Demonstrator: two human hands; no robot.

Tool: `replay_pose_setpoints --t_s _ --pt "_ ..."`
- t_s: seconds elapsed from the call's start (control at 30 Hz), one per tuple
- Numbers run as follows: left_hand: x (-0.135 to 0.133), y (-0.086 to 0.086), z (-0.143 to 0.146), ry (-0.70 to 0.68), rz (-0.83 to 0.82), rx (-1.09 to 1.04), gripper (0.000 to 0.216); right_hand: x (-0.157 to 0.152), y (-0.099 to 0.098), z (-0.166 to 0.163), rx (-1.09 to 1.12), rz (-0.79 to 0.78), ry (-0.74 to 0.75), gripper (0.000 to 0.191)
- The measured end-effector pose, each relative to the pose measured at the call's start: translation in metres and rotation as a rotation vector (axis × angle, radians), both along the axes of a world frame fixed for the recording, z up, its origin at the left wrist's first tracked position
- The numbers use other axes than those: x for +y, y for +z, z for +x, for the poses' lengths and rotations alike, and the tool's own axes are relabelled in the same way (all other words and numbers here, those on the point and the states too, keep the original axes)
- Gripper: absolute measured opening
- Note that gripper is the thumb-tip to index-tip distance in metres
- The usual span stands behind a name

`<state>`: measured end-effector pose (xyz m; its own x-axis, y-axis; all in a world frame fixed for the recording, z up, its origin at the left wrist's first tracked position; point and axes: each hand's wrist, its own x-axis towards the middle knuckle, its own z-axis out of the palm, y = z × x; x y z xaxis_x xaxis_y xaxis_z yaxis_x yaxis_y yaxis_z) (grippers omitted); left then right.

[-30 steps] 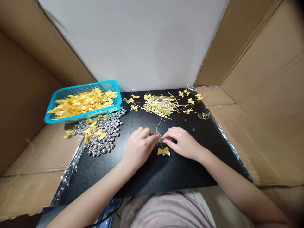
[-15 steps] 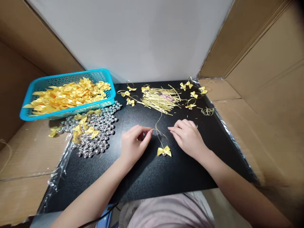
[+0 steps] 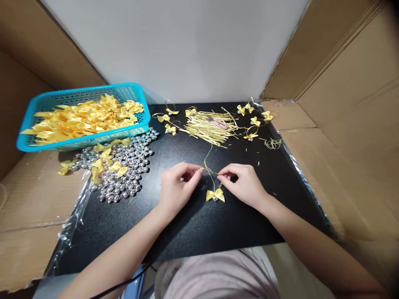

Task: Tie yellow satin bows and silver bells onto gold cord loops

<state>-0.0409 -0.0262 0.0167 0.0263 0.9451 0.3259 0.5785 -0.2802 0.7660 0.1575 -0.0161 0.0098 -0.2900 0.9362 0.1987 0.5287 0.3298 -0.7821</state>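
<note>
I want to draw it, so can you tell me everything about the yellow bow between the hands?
The bow is yellow and shiny, like satin ribbon, its two sides spread out like wings. A round silvery bead sits at its lower middle. It lies on the black table, and a thin cord runs up from it. The left hand and right hand pinch the cord, but neither touches the bow.

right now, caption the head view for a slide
Left hand and right hand pinch cord leading to yellow bow.
</note>
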Motion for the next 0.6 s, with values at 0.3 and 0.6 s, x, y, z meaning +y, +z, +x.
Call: replay_pose_setpoints --t_s 0.3,0.6 --pt "0.006 -0.005 0.001 0.042 -0.366 -0.404 0.020 0.004 0.006 0.005 0.132 -0.185 -0.031 0.010" --pt "0.007 -0.003 0.003 -0.001 -0.464 -0.543 0.023 0.003 0.014 0.007 0.240 -0.304 0.033 0.013"
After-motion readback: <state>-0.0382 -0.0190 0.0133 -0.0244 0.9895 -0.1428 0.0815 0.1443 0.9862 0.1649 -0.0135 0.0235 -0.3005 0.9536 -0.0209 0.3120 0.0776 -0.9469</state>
